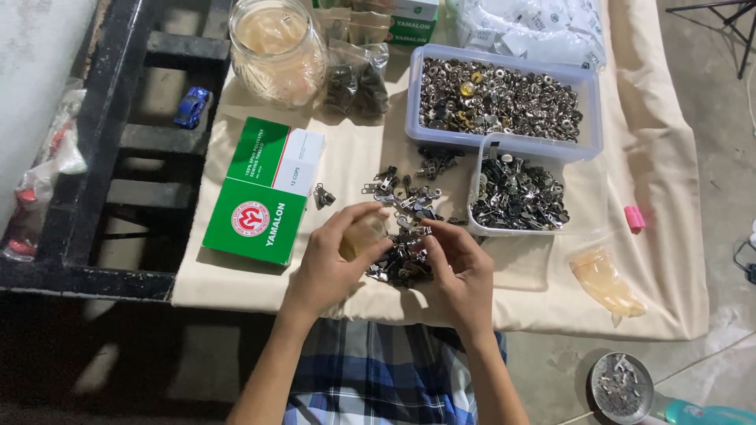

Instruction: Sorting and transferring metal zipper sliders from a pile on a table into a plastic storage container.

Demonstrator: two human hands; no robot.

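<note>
Metal zipper pulls lie in a loose heap on the cream cloth, and both hands work at the near edge of that heap. The left hand is curled around a small pale plastic bag, pinching it between thumb and fingers just left of the pile. The right hand is half closed, its fingertips touching the pulls at the pile's near right side; whether it grips one piece cannot be told, because the fingers hide it. Just beyond the heap, to the right, a small clear tub holds more dark pulls, and beyond that a bigger clear tub is full of shiny round metal snaps. A green and white cardboard box sits to the left, with a glass jar of pale contents farther back, cut off by the top edge. A pink plastic piece rests at the far right of the cloth, and a crumpled yellowish bag lies nearer. Forearms and a plaid shirt fill the near bottom.
</note>
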